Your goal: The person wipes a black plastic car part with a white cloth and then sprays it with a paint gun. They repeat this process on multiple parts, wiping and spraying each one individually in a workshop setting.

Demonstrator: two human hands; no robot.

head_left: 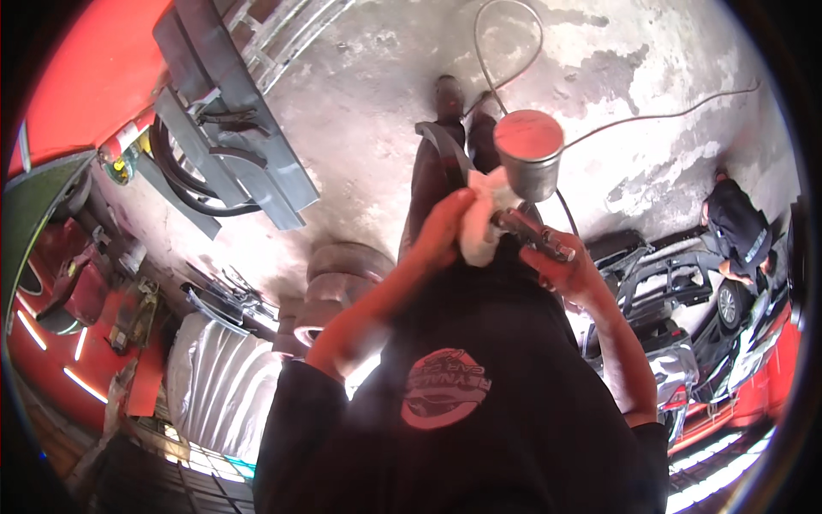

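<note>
My right hand (561, 267) is wrapped round the handle of a spray gun (533, 233) in front of my waist. A round metal cup (527, 167) with a reddish top sits on the gun's far side. My left hand (443, 224) is closed on a pale, crumpled cloth (481, 224), pressed up close to the gun's front end. Whether the cloth touches the gun is hard to tell. A thin hose (569, 212) shows beside the gun, and its join to the handle is hidden.
Grey-painted car panels (248, 111) rest on a stand at the left. Stacked tyres (347, 265) stand by my left forearm, near a silvery cover (218, 377). A loop of hose (541, 34) lies on the patchy concrete floor. Another person (738, 218) bends beside car parts at the right.
</note>
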